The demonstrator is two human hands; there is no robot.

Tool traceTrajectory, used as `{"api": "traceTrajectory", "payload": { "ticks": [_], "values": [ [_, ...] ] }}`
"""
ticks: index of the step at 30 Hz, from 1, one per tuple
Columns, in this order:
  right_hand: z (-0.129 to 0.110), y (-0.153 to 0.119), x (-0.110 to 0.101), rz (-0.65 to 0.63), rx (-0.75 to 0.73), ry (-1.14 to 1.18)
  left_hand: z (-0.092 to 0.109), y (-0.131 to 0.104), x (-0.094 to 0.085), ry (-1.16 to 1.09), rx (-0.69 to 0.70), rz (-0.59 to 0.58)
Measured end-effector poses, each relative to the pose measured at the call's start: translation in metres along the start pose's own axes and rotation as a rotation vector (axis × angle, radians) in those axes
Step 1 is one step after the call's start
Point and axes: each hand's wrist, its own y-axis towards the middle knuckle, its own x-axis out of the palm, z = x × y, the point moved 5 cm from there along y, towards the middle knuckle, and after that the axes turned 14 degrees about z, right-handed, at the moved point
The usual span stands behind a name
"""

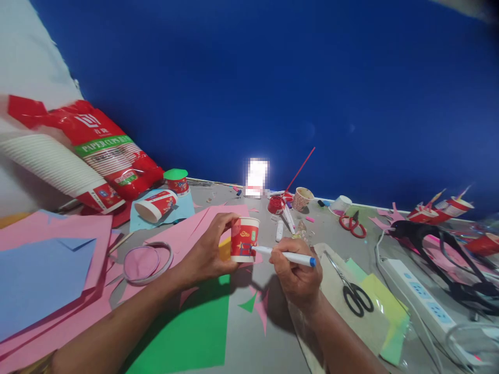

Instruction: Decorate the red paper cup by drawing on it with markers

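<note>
A red paper cup (244, 240) with a white rim and base is held upright above the table by my left hand (218, 244), whose fingers and thumb grip its left side, top and bottom. My right hand (297, 270) is closed around a white marker (290, 256) with a blue end. The marker's tip points left and meets the lower right side of the cup, by a dark blue drawn shape. Below my left hand lies a green paper sheet (195, 332), with a small green triangle (248, 304) to its right.
Pink and blue paper (47, 280) covers the left side, with bagged paper cups (113, 150) behind. Black-handled scissors (357, 299) and a power strip (423, 298) lie on the right. Red-handled scissors (353, 226), cups and markers stand or lie toward the back.
</note>
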Motion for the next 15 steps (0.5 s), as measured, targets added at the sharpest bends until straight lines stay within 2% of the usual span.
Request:
{"api": "traceTrajectory", "payload": {
  "ticks": [15],
  "values": [
    [0.0027, -0.0047, 0.0058, -0.021, -0.011, -0.021, 0.0024, -0.0023, -0.0019, 0.113, 0.151, -0.008]
  ]
}}
